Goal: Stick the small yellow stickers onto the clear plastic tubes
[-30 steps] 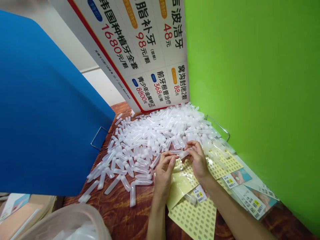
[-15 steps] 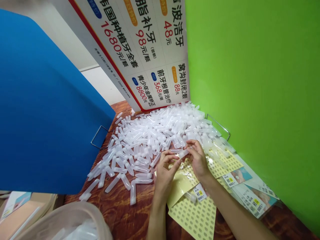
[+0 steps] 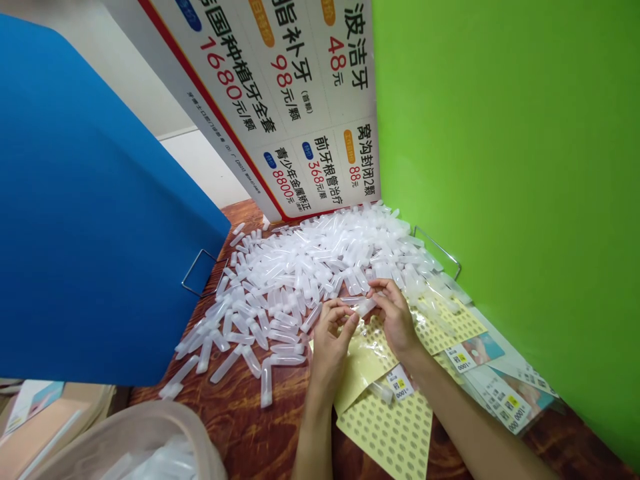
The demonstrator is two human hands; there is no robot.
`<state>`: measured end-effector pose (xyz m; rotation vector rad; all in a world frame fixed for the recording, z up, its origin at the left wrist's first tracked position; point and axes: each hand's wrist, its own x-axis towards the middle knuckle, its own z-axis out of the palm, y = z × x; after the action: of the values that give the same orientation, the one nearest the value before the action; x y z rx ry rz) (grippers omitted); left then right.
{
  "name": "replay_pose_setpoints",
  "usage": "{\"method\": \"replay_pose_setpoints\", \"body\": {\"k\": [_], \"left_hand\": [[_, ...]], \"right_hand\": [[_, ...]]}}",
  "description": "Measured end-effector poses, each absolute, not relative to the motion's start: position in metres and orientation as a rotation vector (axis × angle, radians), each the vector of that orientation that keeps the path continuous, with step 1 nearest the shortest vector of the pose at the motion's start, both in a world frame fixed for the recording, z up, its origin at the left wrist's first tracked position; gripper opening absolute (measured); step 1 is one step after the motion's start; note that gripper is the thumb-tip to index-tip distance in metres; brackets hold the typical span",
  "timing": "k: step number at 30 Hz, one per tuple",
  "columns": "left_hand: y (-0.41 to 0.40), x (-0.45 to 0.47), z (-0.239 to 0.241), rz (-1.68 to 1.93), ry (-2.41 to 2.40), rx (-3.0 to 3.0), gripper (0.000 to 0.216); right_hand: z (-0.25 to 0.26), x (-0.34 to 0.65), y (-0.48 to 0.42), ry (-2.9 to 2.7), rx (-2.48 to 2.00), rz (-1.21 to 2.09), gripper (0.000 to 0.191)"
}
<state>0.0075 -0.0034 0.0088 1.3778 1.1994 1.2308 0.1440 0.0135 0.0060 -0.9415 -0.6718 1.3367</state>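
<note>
Between the fingertips of both hands is a small translucent plastic tube point(image 3: 367, 307), held tilted. My left hand point(image 3: 336, 328) pinches its lower end, with thumb and forefinger close together. The other end is gripped by my right hand point(image 3: 393, 312), its fingers bent around it. Beneath my hands lie yellow sticker sheets point(image 3: 387, 427) printed with rows of small dark dots. Another capped tube point(image 3: 384, 392) rests on the sheets near my right wrist. Just beyond my fingers spreads a large heap of similar tubes point(image 3: 320, 257).
A blue panel point(image 3: 100, 200) stands left, a green panel point(image 3: 500, 167) right, and a printed price board point(image 3: 300, 120) behind. Wire stands point(image 3: 437, 252) jut from the panels. At front left is a plastic tub point(image 3: 200, 433) containing tubes. Labelled packets point(image 3: 505, 400) lie at right.
Both hands stay almost in place, still holding the tube. My left thumb has shifted slightly; the heap and sheets look the same.
</note>
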Motion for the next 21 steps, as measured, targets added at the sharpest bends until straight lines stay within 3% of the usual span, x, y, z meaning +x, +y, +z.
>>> {"method": "replay_pose_setpoints", "body": {"k": [21], "left_hand": [[-0.0044,0.0068,0.0092,1.213,1.224,1.399,0.022]], "right_hand": [[0.0078,0.1437,0.0128,-0.701,-0.978,1.344,0.024]]}}
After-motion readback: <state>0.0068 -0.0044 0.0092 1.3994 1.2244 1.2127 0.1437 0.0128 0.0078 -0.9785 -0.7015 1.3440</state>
